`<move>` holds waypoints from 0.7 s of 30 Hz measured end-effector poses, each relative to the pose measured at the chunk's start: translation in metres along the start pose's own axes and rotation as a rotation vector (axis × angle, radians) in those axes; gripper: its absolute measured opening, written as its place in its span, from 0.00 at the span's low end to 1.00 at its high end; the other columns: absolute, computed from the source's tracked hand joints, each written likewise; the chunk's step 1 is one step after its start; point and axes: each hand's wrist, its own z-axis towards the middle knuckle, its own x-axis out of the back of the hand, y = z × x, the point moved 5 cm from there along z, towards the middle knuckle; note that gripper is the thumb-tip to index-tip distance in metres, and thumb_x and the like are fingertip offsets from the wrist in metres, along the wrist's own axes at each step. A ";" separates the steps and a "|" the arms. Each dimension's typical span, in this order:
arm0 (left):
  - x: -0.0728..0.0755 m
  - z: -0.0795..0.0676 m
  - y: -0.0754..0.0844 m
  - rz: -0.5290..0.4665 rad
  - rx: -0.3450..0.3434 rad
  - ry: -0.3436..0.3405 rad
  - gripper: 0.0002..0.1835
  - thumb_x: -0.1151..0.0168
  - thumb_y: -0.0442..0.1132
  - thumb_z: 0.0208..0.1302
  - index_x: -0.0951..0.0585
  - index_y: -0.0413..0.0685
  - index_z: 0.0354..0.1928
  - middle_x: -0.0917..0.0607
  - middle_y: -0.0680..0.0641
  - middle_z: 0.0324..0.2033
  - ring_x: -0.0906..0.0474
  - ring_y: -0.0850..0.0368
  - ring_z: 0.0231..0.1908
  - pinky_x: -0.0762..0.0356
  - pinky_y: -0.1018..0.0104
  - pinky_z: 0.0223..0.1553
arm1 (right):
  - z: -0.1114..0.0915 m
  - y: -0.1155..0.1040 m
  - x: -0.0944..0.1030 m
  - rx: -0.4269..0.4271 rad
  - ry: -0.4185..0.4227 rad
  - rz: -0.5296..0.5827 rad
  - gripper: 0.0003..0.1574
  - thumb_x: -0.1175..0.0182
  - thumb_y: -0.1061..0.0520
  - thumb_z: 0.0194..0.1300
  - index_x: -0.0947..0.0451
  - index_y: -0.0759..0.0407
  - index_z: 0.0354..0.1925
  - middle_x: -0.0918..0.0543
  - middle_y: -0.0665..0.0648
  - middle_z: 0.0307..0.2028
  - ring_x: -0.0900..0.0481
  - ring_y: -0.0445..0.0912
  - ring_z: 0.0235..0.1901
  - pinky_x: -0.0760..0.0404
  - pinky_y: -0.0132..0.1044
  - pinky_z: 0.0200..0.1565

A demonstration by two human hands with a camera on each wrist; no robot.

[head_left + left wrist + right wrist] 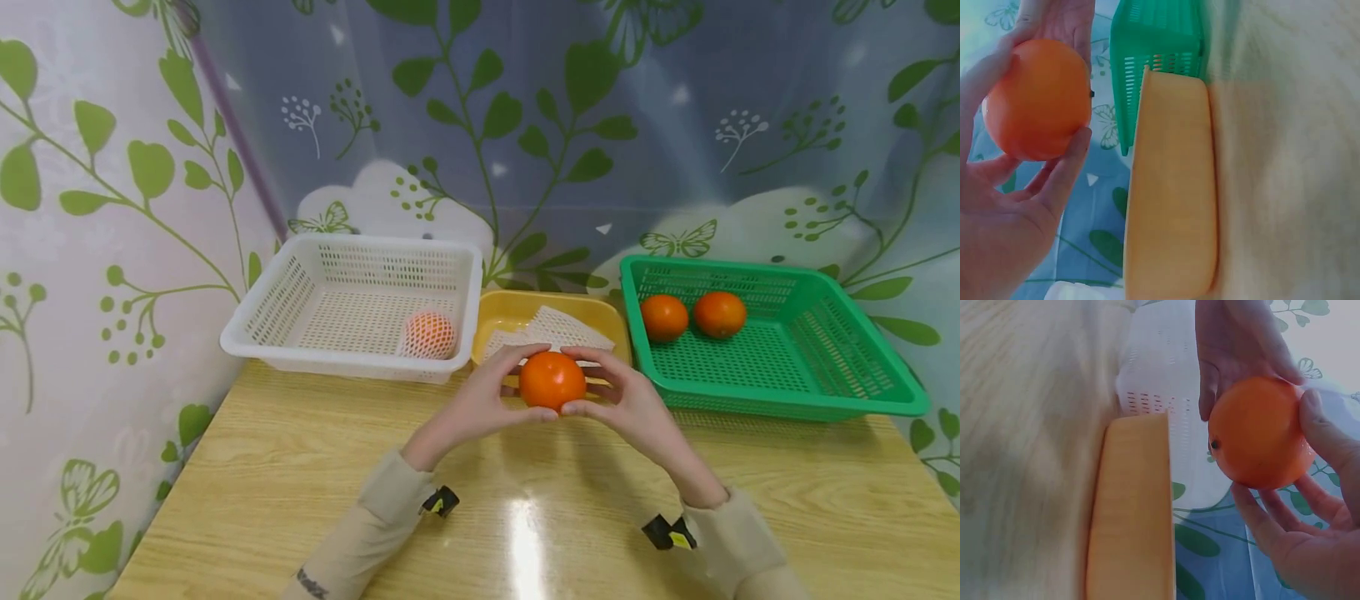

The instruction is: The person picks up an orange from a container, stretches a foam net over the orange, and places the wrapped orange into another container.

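Observation:
Both hands hold one smooth, round orange fruit [552,381] between them, raised above the front of the yellow tray [501,307]. My left hand [487,396] grips its left side with thumb and fingers, and my right hand [630,406] grips its right side the same way. A small dark spot marks the fruit [1260,434] in the right wrist view. Behind the hands, white foam net sleeves [573,327] lie in the tray. The white basket [352,360] contains a similar fruit in a net [430,335].
At the right stands a green basket [787,404] with two bare orange fruits [720,315] at its left end. The yellow tray sits between the two baskets on the wooden table [300,483]. A leaf-patterned cloth [525,150] hangs behind them.

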 end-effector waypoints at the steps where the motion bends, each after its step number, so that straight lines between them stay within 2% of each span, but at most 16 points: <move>1: 0.000 -0.002 -0.001 0.011 0.004 -0.005 0.43 0.22 0.43 0.58 0.33 0.49 0.73 0.28 0.46 0.67 0.24 0.51 0.60 0.18 0.65 0.54 | -0.001 0.001 -0.001 0.002 -0.009 -0.002 0.43 0.26 0.61 0.58 0.30 0.58 0.69 0.27 0.62 0.66 0.23 0.61 0.60 0.18 0.42 0.57; 9: -0.005 -0.018 -0.009 0.132 0.055 -0.037 0.42 0.22 0.49 0.56 0.31 0.50 0.70 0.23 0.49 0.65 0.22 0.55 0.58 0.20 0.64 0.56 | -0.010 0.012 -0.017 -0.018 -0.116 -0.010 0.42 0.26 0.57 0.60 0.30 0.54 0.70 0.27 0.60 0.67 0.21 0.59 0.58 0.19 0.52 0.58; 16: -0.013 -0.028 -0.023 0.160 0.052 -0.080 0.41 0.20 0.48 0.54 0.29 0.51 0.69 0.20 0.50 0.62 0.22 0.54 0.59 0.22 0.59 0.60 | -0.014 0.024 -0.033 -0.027 -0.186 -0.010 0.41 0.27 0.58 0.61 0.31 0.58 0.69 0.27 0.64 0.66 0.22 0.62 0.57 0.16 0.48 0.54; 21: -0.017 -0.033 -0.032 0.173 0.097 -0.108 0.41 0.20 0.48 0.54 0.29 0.52 0.69 0.20 0.52 0.61 0.23 0.56 0.58 0.23 0.60 0.60 | -0.017 0.033 -0.041 -0.060 -0.207 -0.013 0.39 0.27 0.57 0.62 0.31 0.60 0.67 0.26 0.65 0.65 0.22 0.63 0.57 0.16 0.46 0.54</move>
